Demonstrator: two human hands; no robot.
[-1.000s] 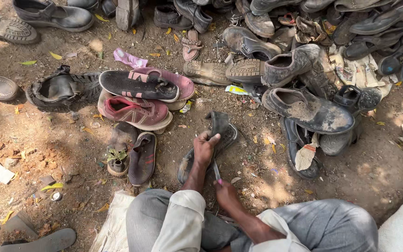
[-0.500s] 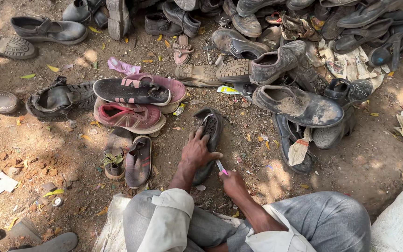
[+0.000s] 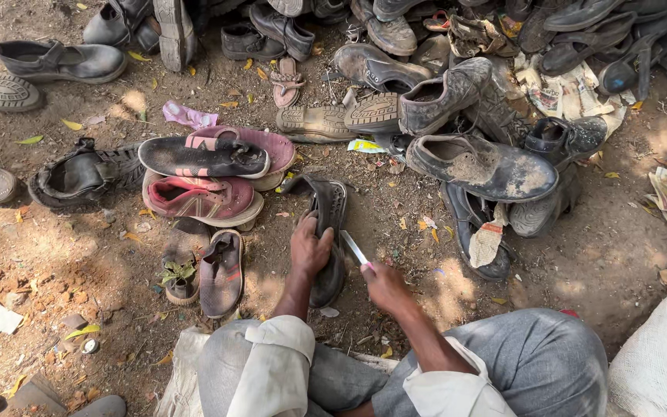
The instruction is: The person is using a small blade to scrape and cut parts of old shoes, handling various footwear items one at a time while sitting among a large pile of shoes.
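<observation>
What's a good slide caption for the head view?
Left hand pins a dark sandal on dirt; right hand holds a blade beside it.

Sandal [image 3: 329, 232] lies under left hand [image 3: 309, 249]; blade [image 3: 353, 247] just right of it.
</observation>
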